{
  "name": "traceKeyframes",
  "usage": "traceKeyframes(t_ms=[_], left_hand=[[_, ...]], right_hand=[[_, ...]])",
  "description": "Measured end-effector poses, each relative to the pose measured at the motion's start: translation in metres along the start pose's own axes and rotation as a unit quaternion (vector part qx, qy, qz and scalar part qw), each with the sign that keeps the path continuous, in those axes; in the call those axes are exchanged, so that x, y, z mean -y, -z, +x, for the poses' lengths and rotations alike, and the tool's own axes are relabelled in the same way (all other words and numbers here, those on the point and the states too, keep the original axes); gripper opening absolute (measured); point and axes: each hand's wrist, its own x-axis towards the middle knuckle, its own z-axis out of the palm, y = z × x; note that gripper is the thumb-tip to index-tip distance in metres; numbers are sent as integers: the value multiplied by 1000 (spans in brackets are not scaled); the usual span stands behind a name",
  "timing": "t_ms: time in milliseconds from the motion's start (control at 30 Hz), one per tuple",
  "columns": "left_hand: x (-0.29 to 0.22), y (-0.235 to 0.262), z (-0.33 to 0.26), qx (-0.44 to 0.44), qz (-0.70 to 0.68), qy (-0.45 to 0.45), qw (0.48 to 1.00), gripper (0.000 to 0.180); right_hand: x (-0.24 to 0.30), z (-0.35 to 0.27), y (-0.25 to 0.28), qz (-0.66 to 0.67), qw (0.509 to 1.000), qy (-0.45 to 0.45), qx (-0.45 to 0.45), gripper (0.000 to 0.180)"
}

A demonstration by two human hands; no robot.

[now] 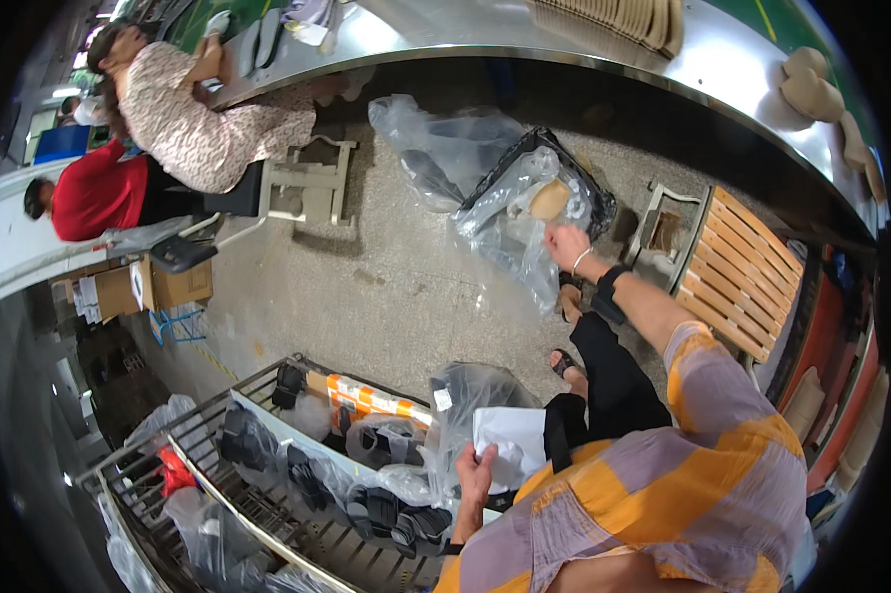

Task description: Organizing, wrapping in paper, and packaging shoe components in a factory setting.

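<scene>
My left hand is closed on the edge of a white sheet, paper or thin plastic, held low in front of my body. My right arm reaches forward over the floor. The fingers of my right hand are curled, and what is in them, if anything, cannot be made out. Just beyond them lies a tan, rounded pad, with a slight gap to the fingers. Under and around it is a clear plastic bag inside an open black bag on the floor.
A metal rack holds bagged dark footwear at the lower left. A slatted wooden seat stands right of my arm. Along the far side runs a metal worktable with stacked tan pieces. Two seated people work at the left.
</scene>
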Motion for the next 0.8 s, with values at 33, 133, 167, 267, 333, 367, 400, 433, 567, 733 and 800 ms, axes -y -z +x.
traceKeyframes(t_ms=[33,133,167,267,333,367,400,433,567,733,800], left_hand=[[-13,-3,10,3,4,8,1000,23],[-23,-2,18,44,-12,90,995,24],[-19,-2,21,49,6,84,995,25],[-25,-14,39,48,-43,86,994,27],[-18,-14,47,63,-29,93,993,28],[-12,-13,54,69,-9,111,991,29],[0,-7,62,72,-5,114,991,29],[12,-2,74,88,20,119,989,31],[-5,3,118,112,-28,131,985,41],[-36,9,166,163,0,118,980,45],[-32,19,178,165,28,133,977,45]], right_hand=[[-4,5,-12,-3,999,38,-9,33],[1,7,-42,-107,982,155,17,62],[10,11,-43,-208,947,241,29,80],[52,20,-38,-249,900,320,159,75],[36,34,-83,-270,900,318,129,67],[30,44,-103,-294,897,318,87,60],[30,54,-113,-292,899,314,90,60],[31,65,-122,-258,911,279,161,51],[13,81,-124,-94,948,251,172,30],[-43,84,-70,392,920,4,-5,17],[-67,97,-60,381,912,-119,-95,15]])
